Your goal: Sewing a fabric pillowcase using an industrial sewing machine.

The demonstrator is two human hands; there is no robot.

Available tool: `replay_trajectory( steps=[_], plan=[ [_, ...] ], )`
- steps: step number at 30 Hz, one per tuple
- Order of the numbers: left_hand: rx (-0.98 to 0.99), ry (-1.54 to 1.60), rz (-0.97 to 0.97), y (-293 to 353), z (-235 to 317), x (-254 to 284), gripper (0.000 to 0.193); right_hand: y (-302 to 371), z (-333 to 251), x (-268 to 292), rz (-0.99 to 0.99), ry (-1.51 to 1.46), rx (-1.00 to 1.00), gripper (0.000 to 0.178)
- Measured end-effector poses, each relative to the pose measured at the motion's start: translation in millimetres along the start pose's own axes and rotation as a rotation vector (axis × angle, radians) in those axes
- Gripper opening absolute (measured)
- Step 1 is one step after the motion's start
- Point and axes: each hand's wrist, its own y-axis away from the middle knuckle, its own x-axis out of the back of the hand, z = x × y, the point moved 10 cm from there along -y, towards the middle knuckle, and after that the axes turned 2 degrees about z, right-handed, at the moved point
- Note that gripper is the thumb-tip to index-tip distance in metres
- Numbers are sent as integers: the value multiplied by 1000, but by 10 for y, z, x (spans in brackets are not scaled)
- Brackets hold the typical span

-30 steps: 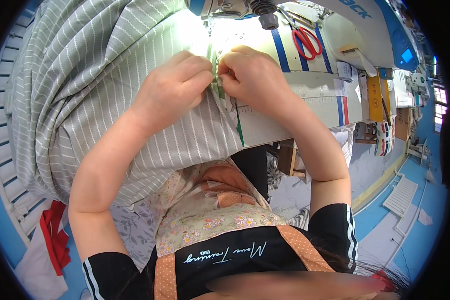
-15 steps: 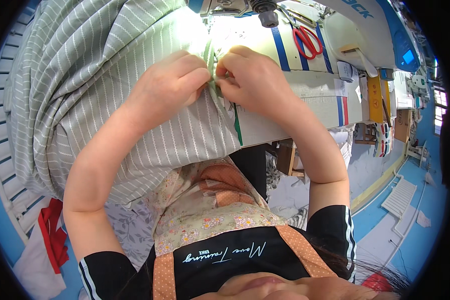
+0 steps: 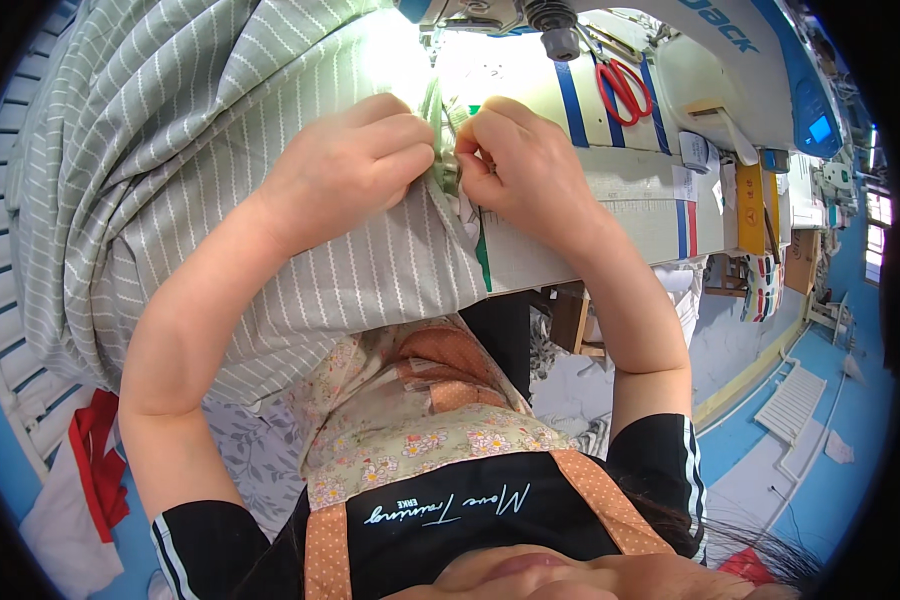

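Striped grey fabric (image 3: pixel 200 150) sits unmoved since a second ago, its folded edge pinched in my left hand (image 3: pixel 345 165) and right hand (image 3: pixel 515 165), both grips clamped, beneath the sewing machine (image 3: pixel 670 60).

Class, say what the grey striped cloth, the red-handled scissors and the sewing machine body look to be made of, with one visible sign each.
Grey striped cloth: woven fabric, matte, likely cotton; it folds and drapes softly.
Red-handled scissors: handles look like glossy plastic; the blades are too small to judge.
Sewing machine body: smooth white casing, painted metal or plastic; the look leaves it open.

Grey fabric (image 3: pixel 220 150) with thin white stripes (scissors (image 3: pixel 625 88) red-handled), floral apron (image 3: pixel 410 430).
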Motion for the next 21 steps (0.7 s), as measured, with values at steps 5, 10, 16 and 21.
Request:
replay_trajectory(
  steps=[5, 10, 16, 21],
  plan=[
    [54, 87, -14, 17, -15, -9, 16, -15, 28, 33, -28, -122, -51, 15],
    [145, 108, -4, 31, -36, -45, 16, -66, 125, 14, -136, -134, -213, 17],
    [182, 99, -10, 34, -54, -62, 18, -120, 135, -91, -271, -126, -211, 16],
    [305, 158, 5, 45, -131, -73, 20, -32, 99, -50, -156, -216, -125, 15]
  ],
)
